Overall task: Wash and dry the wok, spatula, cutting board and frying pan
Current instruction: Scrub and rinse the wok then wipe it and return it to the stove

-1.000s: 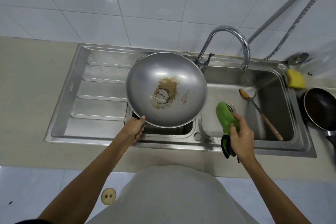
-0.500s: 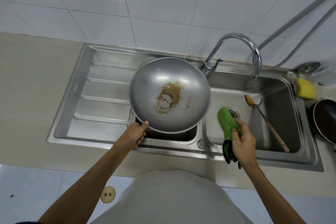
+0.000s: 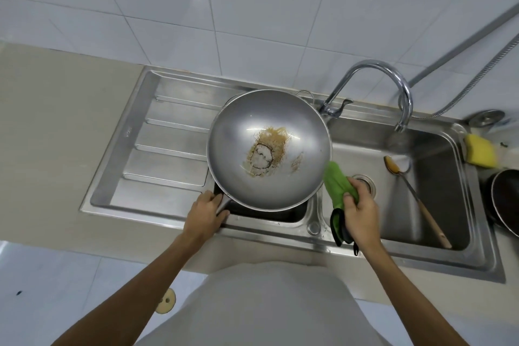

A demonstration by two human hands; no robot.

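A steel wok [image 3: 300,126] with brown food residue in its middle is held tilted over the small left basin. My left hand [image 3: 204,213] grips its handle at the lower left rim. My right hand [image 3: 361,212] holds a green cloth [image 3: 337,184] whose tip touches the wok's right rim. A spatula [image 3: 412,191] with a wooden handle and a dirty metal blade lies in the right basin. The black frying pan [image 3: 505,202] sits on the counter at the far right, partly cut off.
The steel sink [image 3: 168,196] has a ribbed drainboard on the left. A chrome tap [image 3: 393,84] arches over the right basin, with blurred water below its spout. A yellow sponge [image 3: 480,150] lies on the sink's right rim. Beige counter extends left.
My right hand has brought the green cloth up and left until it meets the wok's right rim. The wok stays held in about the same spot over the left basin.
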